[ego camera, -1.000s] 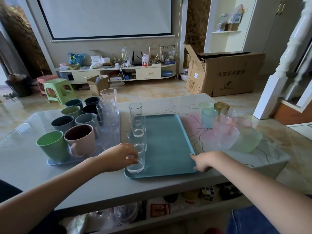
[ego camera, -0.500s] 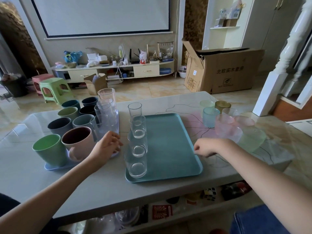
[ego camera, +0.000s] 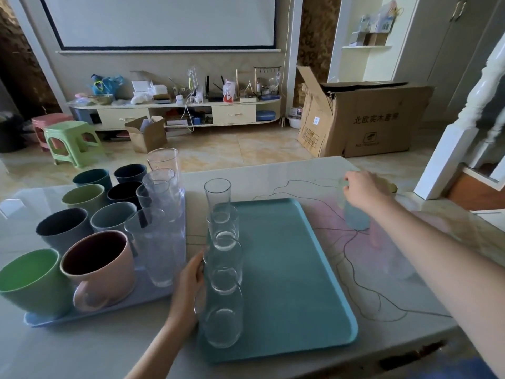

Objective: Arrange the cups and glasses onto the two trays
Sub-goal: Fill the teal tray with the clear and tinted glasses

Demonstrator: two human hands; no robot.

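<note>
A teal tray (ego camera: 284, 283) lies in the middle of the table, with several clear glasses (ego camera: 222, 269) in a row along its left edge. My left hand (ego camera: 188, 288) rests flat against the left side of the nearer glasses, fingers apart and holding nothing. To the left, a pale blue tray (ego camera: 41, 320) carries coloured cups, among them a pink mug (ego camera: 101, 266) and a green cup (ego camera: 30, 280), and tall clear glasses (ego camera: 161, 214). My right hand (ego camera: 363, 191) curls over frosted cups on the right, above a blue frosted cup (ego camera: 355, 217). Its grip is hidden.
A gold cup (ego camera: 392, 188) peeks out behind my right hand, and my forearm hides the other frosted cups. Past the table's far edge are a big cardboard box (ego camera: 369, 119), a green stool (ego camera: 71, 140) and a low TV cabinet (ego camera: 175, 110).
My left hand let go of the nearest glass, drew left, then came back beside the row. My right hand left the tray's right edge and reached to the frosted cups at the back right.
</note>
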